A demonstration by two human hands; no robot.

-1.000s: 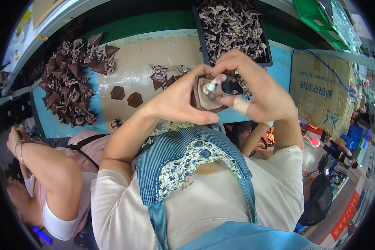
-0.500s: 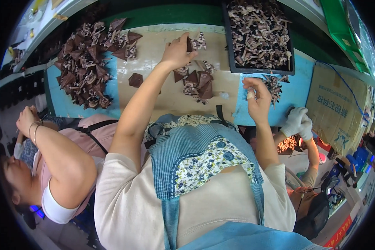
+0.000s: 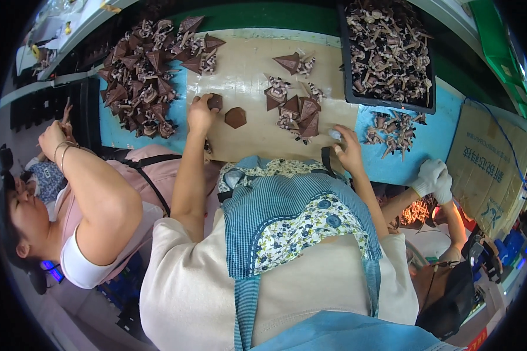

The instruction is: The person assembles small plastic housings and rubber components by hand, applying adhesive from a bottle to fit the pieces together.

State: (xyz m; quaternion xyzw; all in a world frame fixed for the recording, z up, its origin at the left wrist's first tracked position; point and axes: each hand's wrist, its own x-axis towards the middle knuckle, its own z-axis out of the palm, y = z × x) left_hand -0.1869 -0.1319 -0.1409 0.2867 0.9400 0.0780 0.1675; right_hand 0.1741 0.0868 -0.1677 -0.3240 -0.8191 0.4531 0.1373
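Note:
My left hand [image 3: 201, 113] is closed on a small brown faceted piece [image 3: 215, 101] at the beige mat [image 3: 252, 134], just left of a second brown hexagonal piece [image 3: 235, 117] lying flat. My right hand [image 3: 349, 150] rests at the mat's right edge, fingers curled round a small pale tool [image 3: 335, 134]. Between my hands lies a small cluster of brown pyramid-shaped pieces and little figures [image 3: 294, 109].
A big heap of brown pyramid pieces [image 3: 143, 79] lies at the far left. A black tray [image 3: 387, 52] full of small figures stands at the back right, more figures [image 3: 395, 130] loose on the blue surface. A seated person [image 3: 79, 199] works at my left; a white-gloved hand [image 3: 433, 178] at my right.
Both hands came apart from in front of my chest. The left hand swung out to the left side of the mat; the right hand lowered to the mat's right edge.

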